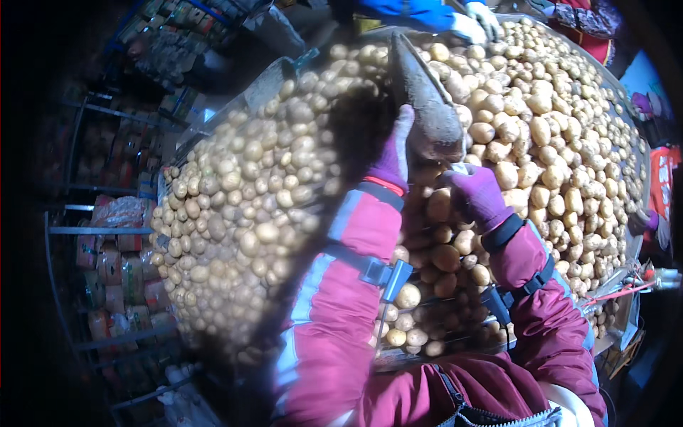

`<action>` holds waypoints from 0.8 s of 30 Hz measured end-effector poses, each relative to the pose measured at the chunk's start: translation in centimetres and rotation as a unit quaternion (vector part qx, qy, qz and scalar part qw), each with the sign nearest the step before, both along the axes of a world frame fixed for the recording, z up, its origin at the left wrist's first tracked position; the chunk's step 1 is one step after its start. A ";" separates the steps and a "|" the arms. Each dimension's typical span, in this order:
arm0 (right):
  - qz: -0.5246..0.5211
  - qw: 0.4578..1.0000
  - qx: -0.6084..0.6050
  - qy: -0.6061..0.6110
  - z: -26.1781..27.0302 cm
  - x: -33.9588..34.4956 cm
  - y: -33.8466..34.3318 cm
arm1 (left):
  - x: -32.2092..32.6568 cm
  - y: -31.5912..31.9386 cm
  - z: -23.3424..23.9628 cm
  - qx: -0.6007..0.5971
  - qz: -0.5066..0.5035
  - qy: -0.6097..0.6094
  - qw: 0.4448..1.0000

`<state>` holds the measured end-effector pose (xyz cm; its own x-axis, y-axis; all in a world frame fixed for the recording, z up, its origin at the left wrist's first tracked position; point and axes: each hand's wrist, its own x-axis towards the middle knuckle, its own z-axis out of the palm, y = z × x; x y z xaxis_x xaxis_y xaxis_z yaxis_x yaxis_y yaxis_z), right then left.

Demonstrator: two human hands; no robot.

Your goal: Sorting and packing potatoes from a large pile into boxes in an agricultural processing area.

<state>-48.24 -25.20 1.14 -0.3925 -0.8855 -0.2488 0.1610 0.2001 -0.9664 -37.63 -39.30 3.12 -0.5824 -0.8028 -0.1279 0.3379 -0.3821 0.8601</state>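
Observation:
A dusty grey metal scoop [427, 96] is tilted over a wide table heaped with potatoes [256, 176], its narrow end pointing away from me. My left hand [396, 144], in a purple and white glove, grips the scoop's left side; its thumb lies along the edge and the other fingers are hidden. At the scoop's near end, my right hand [477, 192], in a similar glove, is closed around what seems to be its handle, mostly covered by the fingers. Larger potatoes [445, 259] lie in shadow below my hands.
Across the table, a co-worker's white-gloved hands [475, 26] touch the potatoes. Other purple-gloved hands [643, 104] show at the right edge. Another metal scoop [272, 80] rests at the far left rim. Metal racks [98, 230] with packed boxes stand left; red cables [619, 293] run at right.

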 end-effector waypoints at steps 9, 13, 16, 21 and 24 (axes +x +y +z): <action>-0.120 0.993 -0.013 -0.015 4.8 -4.2 8.9 | -2.0 10.0 3.0 -0.119 -0.130 -0.072 0.982; 0.007 0.995 0.078 -0.054 5.5 1.1 12.0 | 7.2 15.1 3.7 -0.067 -0.085 -0.088 0.990; 0.129 0.985 0.110 -0.030 4.4 7.5 12.6 | 16.2 18.1 4.4 -0.044 0.001 -0.201 0.979; 0.374 0.911 0.103 -0.142 2.1 17.8 14.5 | 30.2 22.7 4.1 0.026 0.240 -0.288 0.927; 0.452 0.885 0.104 -0.042 0.8 24.3 14.8 | 36.1 27.0 3.3 -0.009 0.358 -0.266 0.895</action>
